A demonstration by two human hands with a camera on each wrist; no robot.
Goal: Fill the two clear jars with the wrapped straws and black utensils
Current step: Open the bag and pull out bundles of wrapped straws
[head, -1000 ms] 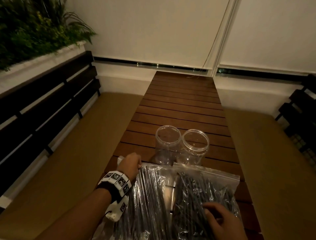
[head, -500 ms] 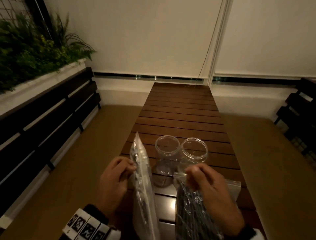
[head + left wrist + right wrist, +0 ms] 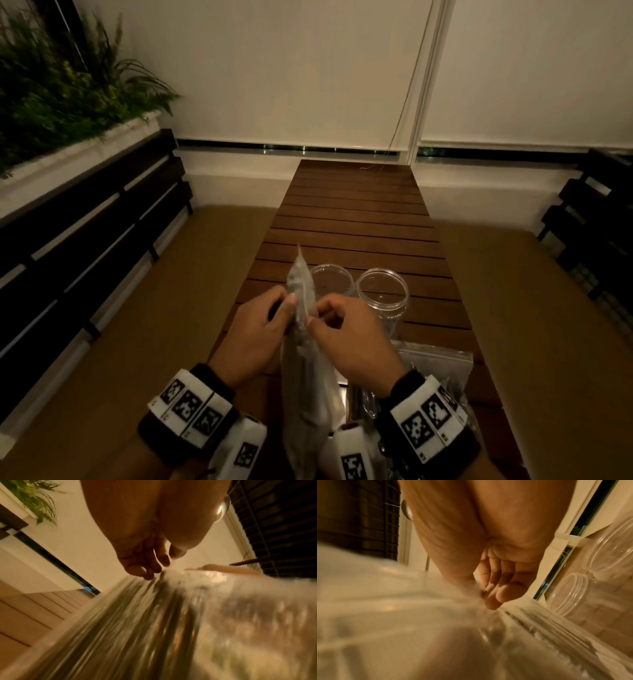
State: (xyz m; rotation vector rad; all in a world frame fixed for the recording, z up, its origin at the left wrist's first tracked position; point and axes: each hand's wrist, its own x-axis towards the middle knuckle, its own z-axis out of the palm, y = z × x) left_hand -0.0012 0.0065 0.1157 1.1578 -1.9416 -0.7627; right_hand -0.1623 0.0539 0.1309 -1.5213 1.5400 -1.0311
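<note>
A clear zip bag of wrapped straws [image 3: 303, 342] stands on edge in front of me, its top pointing away. My left hand [image 3: 260, 329] pinches its left side near the top, and my right hand [image 3: 342, 329] pinches the right side. Both wrist views show the bag of straws [image 3: 154, 622] [image 3: 530, 626] blurred under curled fingers. Two clear open jars stand side by side just beyond the hands: the left jar [image 3: 334, 279] partly hidden by the bag, the right jar [image 3: 383, 294] beside it. A second zip bag with black utensils [image 3: 435, 377] lies flat at the right.
The slatted wooden table [image 3: 356, 212] runs away from me to a white wall. Tan cushioned benches [image 3: 154, 308] flank it, with dark slatted backrests [image 3: 85, 226] behind them. A planter with greenery [image 3: 61, 92] sits at the upper left.
The straw bag went from lying flat to standing on edge. My right hand left the utensil bag, which lies flat again, and now pinches the straw bag opposite the left hand.
</note>
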